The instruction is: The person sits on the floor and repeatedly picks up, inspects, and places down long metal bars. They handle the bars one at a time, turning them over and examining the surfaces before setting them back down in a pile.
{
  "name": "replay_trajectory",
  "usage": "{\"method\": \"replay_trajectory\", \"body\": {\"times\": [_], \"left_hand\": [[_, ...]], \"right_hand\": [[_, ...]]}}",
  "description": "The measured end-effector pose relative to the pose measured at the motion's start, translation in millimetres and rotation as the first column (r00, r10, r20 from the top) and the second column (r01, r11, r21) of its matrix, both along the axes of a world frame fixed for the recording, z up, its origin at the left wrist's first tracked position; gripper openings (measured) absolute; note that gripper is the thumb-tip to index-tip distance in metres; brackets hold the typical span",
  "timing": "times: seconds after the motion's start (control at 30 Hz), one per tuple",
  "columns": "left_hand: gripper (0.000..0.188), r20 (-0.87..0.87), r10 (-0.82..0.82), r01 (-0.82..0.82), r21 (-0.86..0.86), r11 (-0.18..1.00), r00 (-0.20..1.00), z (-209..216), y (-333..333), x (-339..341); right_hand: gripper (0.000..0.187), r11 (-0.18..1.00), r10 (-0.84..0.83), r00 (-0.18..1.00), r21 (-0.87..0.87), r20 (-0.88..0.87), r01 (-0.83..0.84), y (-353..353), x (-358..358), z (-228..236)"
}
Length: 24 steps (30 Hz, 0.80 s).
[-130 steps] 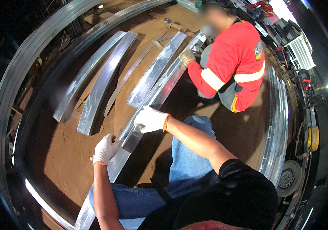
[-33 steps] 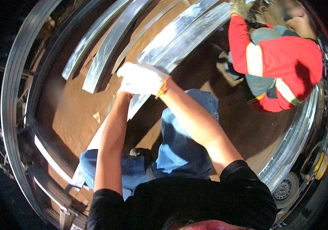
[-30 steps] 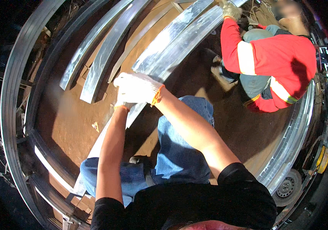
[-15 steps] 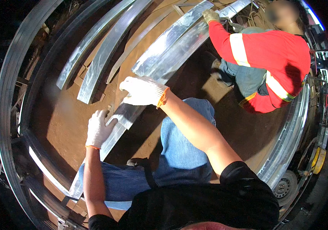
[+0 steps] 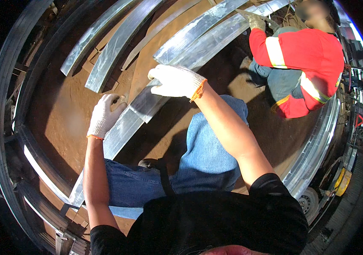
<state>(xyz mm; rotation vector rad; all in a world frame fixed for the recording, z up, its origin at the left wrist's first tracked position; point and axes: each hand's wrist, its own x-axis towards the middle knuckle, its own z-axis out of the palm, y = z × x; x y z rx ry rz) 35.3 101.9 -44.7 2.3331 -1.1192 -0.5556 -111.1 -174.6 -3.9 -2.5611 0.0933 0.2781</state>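
Two silvery lengths meet on the brown floor [image 5: 69, 134] between our hands: the near metal bar [image 5: 122, 131] runs toward us past the left knee, and the far metal bar [image 5: 147, 102] leads away to the right, its end set slightly to the right at the seam. Our gloved left hand [image 5: 104, 114] lies at the near bar's left edge, thumb and fingers spread with a gap between. Our gloved right hand [image 5: 178, 80] is over the far bar, thumb parted from the fingers; we cannot tell whether it pinches anything. We judge that the hands keep either side of the seam so it stays open to view. Beyond, a co-worker in a red jacket [image 5: 306, 59] has a gloved hand [image 5: 256, 22] at the far bar, perhaps steadying it. Beside it on the left lies a broad bar [image 5: 196, 32], then two curved bars [image 5: 124, 46] farther left, spaced probably for easy reach.

A second ago our two hands were together, covering the seam; now they are apart and it shows plainly.
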Motion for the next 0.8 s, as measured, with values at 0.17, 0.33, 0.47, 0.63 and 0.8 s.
{"method": "replay_trajectory", "body": {"times": [0.17,0.33,0.47,0.63,0.8], "left_hand": [[0.044,-0.034,0.034,-0.034,-0.006,0.999,0.999,11.4,4.3,-0.9],[0.045,-0.033,0.056,-0.056,-0.010,0.998,0.998,16.2,8.9,0.5],[0.045,-0.043,0.055,-0.056,-0.008,0.998,0.998,18.4,7.0,1.4],[0.045,-0.030,0.046,-0.046,-0.006,0.999,0.998,15.6,12.8,2.2],[0.050,-0.028,0.075,-0.075,0.020,0.997,0.997,12.4,15.1,9.0]], "right_hand": [[0.048,1.000,0.014,0.999,-0.006,-0.042,-0.014,4.8,1.4,4.5],[0.049,1.000,0.023,0.997,-0.018,-0.079,-0.024,6.9,3.5,4.3],[0.048,0.999,0.028,0.998,-0.014,-0.049,-0.029,4.4,0.4,1.6],[0.046,1.000,0.028,0.999,-0.010,-0.037,-0.029,7.6,-0.8,-0.6],[0.042,0.998,0.057,0.997,-0.024,-0.045,-0.058,4.9,-3.8,-0.5]]}}
